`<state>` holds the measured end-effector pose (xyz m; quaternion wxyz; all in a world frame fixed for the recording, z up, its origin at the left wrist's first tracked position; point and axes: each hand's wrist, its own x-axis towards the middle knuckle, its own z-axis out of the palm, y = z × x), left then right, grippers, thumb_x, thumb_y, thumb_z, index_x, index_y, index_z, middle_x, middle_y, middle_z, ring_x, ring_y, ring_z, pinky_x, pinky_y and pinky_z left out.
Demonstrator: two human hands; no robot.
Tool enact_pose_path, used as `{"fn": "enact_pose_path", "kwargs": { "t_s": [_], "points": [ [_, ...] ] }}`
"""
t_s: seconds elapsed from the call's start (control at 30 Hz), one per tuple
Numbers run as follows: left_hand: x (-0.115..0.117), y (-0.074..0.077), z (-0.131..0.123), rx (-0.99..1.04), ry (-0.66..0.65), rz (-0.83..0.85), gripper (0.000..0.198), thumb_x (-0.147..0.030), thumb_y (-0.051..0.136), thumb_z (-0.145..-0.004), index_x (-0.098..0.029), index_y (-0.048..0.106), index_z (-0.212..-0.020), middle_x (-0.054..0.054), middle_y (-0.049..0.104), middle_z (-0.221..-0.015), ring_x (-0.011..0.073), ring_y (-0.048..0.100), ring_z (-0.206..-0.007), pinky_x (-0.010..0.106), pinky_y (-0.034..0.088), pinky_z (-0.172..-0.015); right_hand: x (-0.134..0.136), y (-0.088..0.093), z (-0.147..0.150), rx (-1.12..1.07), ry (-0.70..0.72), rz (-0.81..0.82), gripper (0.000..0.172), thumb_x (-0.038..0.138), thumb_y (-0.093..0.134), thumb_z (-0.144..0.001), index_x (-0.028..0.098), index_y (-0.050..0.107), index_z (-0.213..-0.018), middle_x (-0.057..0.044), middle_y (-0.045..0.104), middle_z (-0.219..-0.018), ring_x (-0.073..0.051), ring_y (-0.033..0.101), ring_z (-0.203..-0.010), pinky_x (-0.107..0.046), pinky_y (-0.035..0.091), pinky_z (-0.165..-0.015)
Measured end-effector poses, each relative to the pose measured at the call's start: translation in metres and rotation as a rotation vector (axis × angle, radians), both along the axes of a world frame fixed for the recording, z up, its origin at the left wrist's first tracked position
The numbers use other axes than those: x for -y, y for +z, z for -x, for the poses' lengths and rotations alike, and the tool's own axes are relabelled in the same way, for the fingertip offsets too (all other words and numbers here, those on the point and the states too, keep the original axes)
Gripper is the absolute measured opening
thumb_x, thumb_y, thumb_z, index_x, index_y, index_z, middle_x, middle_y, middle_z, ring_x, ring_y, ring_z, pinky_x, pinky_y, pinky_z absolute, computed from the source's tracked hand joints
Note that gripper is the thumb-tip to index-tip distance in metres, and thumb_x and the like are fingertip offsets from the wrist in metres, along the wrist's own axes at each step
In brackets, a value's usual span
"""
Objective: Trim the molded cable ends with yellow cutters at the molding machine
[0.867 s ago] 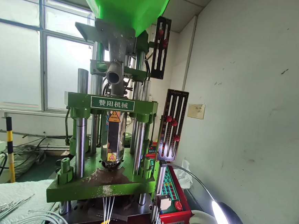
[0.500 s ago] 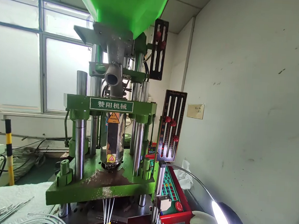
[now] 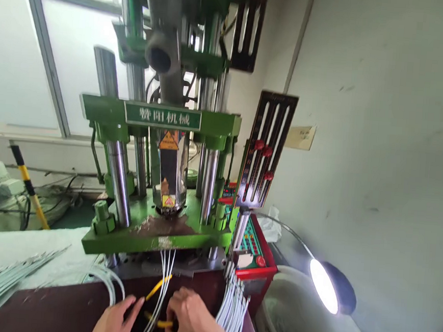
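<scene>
Several thin white cables hang from beneath the green press plate and run down between my hands. Left of them, my left hand has its thumb and forefinger apart, with a fingertip close to the end of a slim yellow piece. My right hand is curled on the other side, its fingers against a second yellow piece. Whether both are handles of one tool I cannot tell. What lies inside the right hand's fingers is hidden. A loop of white cables passes behind my left hand.
The green press with steel columns stands ahead. A cable bundle hangs right of my right hand, below a red control box. More cables lie on a white cover at left. A lit lamp hangs over a pale bin.
The view has tipped downward and tilted, so the press sits higher in the frame. Both hands have come into view at the bottom, beside the hanging white cables and the yellow pieces.
</scene>
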<state>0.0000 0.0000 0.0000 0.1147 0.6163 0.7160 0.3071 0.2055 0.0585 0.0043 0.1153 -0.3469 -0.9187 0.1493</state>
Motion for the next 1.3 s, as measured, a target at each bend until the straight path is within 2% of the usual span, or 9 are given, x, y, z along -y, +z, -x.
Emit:
{"fn": "enact_pose_path", "kwargs": {
  "t_s": [0.1,0.2,0.37,0.5,0.57,0.67,0.83,1.07,1.3],
  "points": [
    [0.0,0.01,-0.005,0.01,0.009,0.083,0.034,-0.041,0.04,-0.091,-0.023,0.063,-0.074,0.007,0.076,-0.071,0.0229,0.072,-0.066,0.027,0.047,-0.06,0.0,0.005,-0.006,0.03,-0.018,0.002,0.013,0.021,0.067,-0.066,0.018,0.062,-0.078,-0.003,0.065,-0.084,-0.018,0.057,-0.084,-0.028,0.044,-0.076],
    [-0.001,0.008,-0.007,0.009,0.022,0.148,0.038,-0.046,0.038,-0.092,-0.024,0.055,-0.066,0.0,0.061,-0.053,0.0175,0.058,-0.049,0.026,0.039,-0.053,-0.008,0.004,-0.014,0.027,-0.031,0.063,0.012,0.021,0.061,-0.068,0.018,0.06,-0.08,-0.006,0.064,-0.088,-0.02,0.054,-0.089,-0.031,0.041,-0.08],
    [0.0,0.008,-0.009,0.01,0.021,0.159,0.039,-0.049,0.037,-0.092,-0.025,0.048,-0.063,-0.005,0.042,-0.045,0.0141,0.041,-0.042,0.025,0.031,-0.05,-0.011,-0.001,-0.023,0.02,-0.051,0.088,0.012,0.025,0.064,-0.07,0.019,0.058,-0.079,-0.006,0.062,-0.09,-0.022,0.052,-0.091,-0.033,0.039,-0.082],
    [-0.001,0.01,-0.011,0.006,0.001,0.145,0.038,-0.047,0.036,-0.092,-0.025,0.047,-0.063,-0.005,0.042,-0.047,0.0134,0.037,-0.043,0.025,0.031,-0.05,-0.007,0.001,-0.018,-0.003,-0.018,0.086,0.027,0.044,0.07,-0.073,0.02,0.058,-0.081,-0.006,0.063,-0.093,-0.022,0.053,-0.093,-0.035,0.039,-0.085],
    [-0.001,0.01,-0.011,0.002,-0.006,0.139,0.038,-0.047,0.036,-0.092,-0.024,0.047,-0.063,-0.004,0.044,-0.048,0.0133,0.038,-0.043,0.025,0.031,-0.051,-0.006,0.001,-0.014,-0.004,0.005,0.084,0.028,0.047,0.069,-0.075,0.021,0.059,-0.08,-0.005,0.063,-0.093,-0.022,0.054,-0.093,-0.034,0.039,-0.083],
    [-0.001,0.01,-0.011,-0.003,-0.009,0.13,0.038,-0.047,0.036,-0.092,-0.024,0.048,-0.064,-0.004,0.047,-0.05,0.0132,0.04,-0.044,0.025,0.032,-0.052,-0.007,-0.001,-0.01,0.007,0.005,0.076,0.021,0.04,0.067,-0.077,0.021,0.058,-0.075,-0.004,0.064,-0.087,-0.02,0.055,-0.089,-0.031,0.039,-0.08],
    [-0.001,0.01,-0.013,-0.007,-0.008,0.118,0.038,-0.046,0.036,-0.093,-0.025,0.048,-0.064,-0.005,0.045,-0.047,0.0131,0.038,-0.041,0.024,0.03,-0.049,-0.008,-0.003,-0.011,0.022,-0.059,0.067,0.016,0.03,0.067,-0.073,0.02,0.056,-0.069,-0.003,0.064,-0.08,-0.019,0.056,-0.082,-0.029,0.04,-0.075],
    [0.003,0.013,-0.015,-0.007,-0.006,0.113,0.039,-0.044,0.036,-0.094,-0.024,0.047,-0.062,-0.005,0.042,-0.045,0.0125,0.038,-0.041,0.023,0.029,-0.047,-0.013,-0.005,-0.012,0.033,-0.186,0.065,0.014,0.03,0.063,-0.076,0.02,0.057,-0.07,-0.005,0.065,-0.084,-0.019,0.058,-0.08,-0.028,0.04,-0.071],
    [0.003,0.014,-0.016,-0.002,-0.007,0.098,0.037,-0.039,0.038,-0.094,-0.024,0.047,-0.061,-0.004,0.046,-0.047,0.0125,0.041,-0.042,0.023,0.03,-0.047,-0.012,-0.004,-0.012,0.028,-0.163,0.059,0.017,0.029,0.066,-0.074,0.021,0.053,-0.066,-0.001,0.064,-0.076,-0.017,0.057,-0.078,-0.027,0.038,-0.072]
  ]
}}
